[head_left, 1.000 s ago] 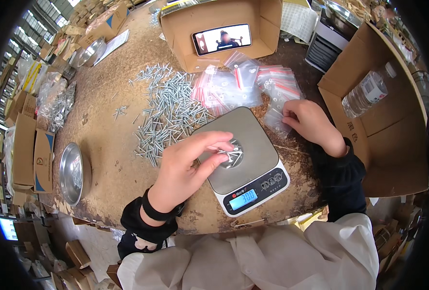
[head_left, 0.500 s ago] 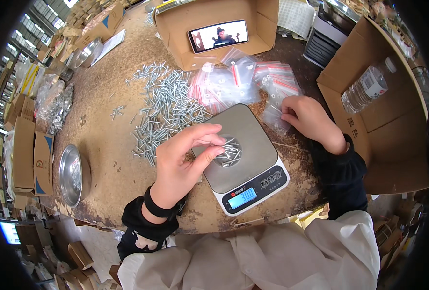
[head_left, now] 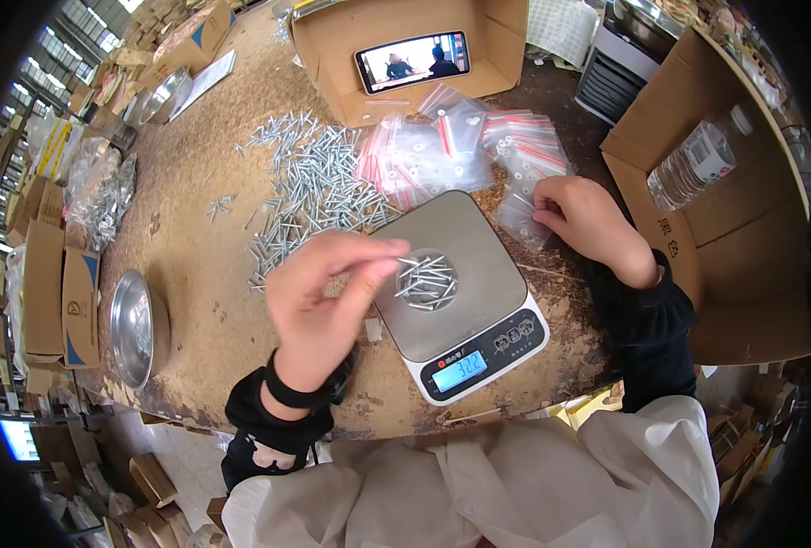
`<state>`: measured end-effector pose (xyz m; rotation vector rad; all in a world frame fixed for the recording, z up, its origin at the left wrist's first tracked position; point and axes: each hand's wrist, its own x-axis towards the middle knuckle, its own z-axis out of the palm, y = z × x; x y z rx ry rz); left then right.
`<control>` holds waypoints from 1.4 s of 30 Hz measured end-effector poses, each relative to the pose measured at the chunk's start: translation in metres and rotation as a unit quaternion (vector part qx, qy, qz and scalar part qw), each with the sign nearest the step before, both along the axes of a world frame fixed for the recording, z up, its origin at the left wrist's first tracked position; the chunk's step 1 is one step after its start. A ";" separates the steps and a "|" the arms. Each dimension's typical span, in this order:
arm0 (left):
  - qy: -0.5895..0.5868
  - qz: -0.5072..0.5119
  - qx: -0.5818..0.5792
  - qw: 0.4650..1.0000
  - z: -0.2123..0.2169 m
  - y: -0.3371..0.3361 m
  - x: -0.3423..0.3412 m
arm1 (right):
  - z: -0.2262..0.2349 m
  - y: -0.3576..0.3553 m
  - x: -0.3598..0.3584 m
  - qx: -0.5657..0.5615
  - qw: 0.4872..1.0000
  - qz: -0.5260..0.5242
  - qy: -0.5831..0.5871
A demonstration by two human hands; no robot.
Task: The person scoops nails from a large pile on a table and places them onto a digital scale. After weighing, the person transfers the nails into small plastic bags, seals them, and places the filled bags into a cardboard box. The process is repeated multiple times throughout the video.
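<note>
A kitchen scale (head_left: 487,247) with a steel top and a lit display stands in front of me. On it sits a small round dish (head_left: 454,294) holding several silver screws (head_left: 431,274). My left hand (head_left: 328,283) is at the dish's left edge, thumb and forefinger pinched together; a screw end lies by the fingertips, and I cannot make out whether they grip it. Right of the scale, my right hand (head_left: 588,219) has curled fingers closed on the edge of a clear zip bag (head_left: 518,216). A loose heap of screws (head_left: 318,183) spreads beyond my left hand.
Red-striped zip bags (head_left: 424,155) lie behind the scale. A phone (head_left: 413,62) playing video leans inside a cardboard box (head_left: 328,55). A metal bowl (head_left: 136,329) stands at the left table edge. At right, an open carton (head_left: 734,247) holds a plastic bottle (head_left: 693,166).
My left hand has drawn back leftward from over the dish, leaving more of its screws visible. The scale's reading has risen. My right hand stays at the bag.
</note>
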<state>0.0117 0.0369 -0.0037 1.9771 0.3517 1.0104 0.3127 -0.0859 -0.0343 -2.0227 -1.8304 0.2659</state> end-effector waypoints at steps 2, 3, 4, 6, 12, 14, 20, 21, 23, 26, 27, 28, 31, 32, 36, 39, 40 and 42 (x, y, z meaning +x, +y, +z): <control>-0.048 0.051 -0.051 0.996 0.002 0.011 -0.005 | 0.002 0.000 -0.001 0.002 1.000 -0.004 -0.006; -0.072 0.077 -0.075 0.992 0.003 0.018 -0.008 | 0.003 0.000 -0.001 0.004 1.000 -0.006 -0.009; -0.060 0.088 -0.074 0.992 0.003 0.028 -0.011 | 0.004 0.001 -0.001 0.042 0.999 0.003 -0.005; -0.038 0.110 -0.072 0.991 -0.001 0.051 -0.018 | 0.010 0.005 -0.001 0.118 0.993 0.021 0.000; 0.030 0.065 0.031 0.997 0.010 0.030 -0.018 | 0.040 -0.009 -0.045 0.277 0.900 0.059 0.332; 0.046 -0.018 0.008 0.999 0.025 0.004 -0.008 | 0.044 -0.018 -0.068 0.247 0.872 0.160 0.391; 0.057 -0.198 0.057 0.977 0.015 -0.014 -0.003 | 0.052 -0.022 -0.096 0.238 0.873 0.298 0.304; 0.054 -0.196 0.054 0.978 0.018 -0.015 -0.002 | 0.054 -0.022 -0.095 0.240 0.875 0.293 0.301; 0.050 -0.192 0.050 0.979 0.026 -0.017 -0.003 | 0.054 -0.024 -0.094 0.222 0.879 0.275 0.320; 0.022 -0.172 0.063 0.983 0.022 -0.019 -0.003 | 0.050 -0.024 -0.094 0.215 0.883 0.261 0.326; 0.024 -0.164 0.063 0.984 0.022 -0.019 -0.004 | 0.049 -0.023 -0.096 0.215 0.882 0.259 0.328; 0.020 -0.165 0.064 0.984 0.022 -0.019 -0.003 | 0.049 -0.022 -0.097 0.219 0.881 0.261 0.328; 0.067 -0.168 -0.015 0.983 0.022 -0.025 -0.010 | 0.045 -0.023 -0.092 0.233 0.895 0.255 0.282; 0.057 -0.162 0.003 0.985 0.020 -0.025 -0.009 | 0.043 -0.024 -0.092 0.241 0.886 0.239 0.316; 0.047 -0.158 0.091 0.982 0.013 -0.027 -0.005 | 0.042 -0.028 -0.095 0.291 0.860 0.203 0.366; 0.059 -0.176 0.135 0.973 0.012 -0.033 -0.001 | 0.050 -0.028 -0.096 0.342 0.872 0.235 0.257; 0.066 -0.188 0.138 0.970 0.010 -0.035 -0.002 | 0.052 -0.029 -0.097 0.340 0.878 0.269 0.203; 0.070 -0.202 0.147 0.966 0.007 -0.042 -0.002 | 0.051 -0.030 -0.104 0.349 0.874 0.314 0.127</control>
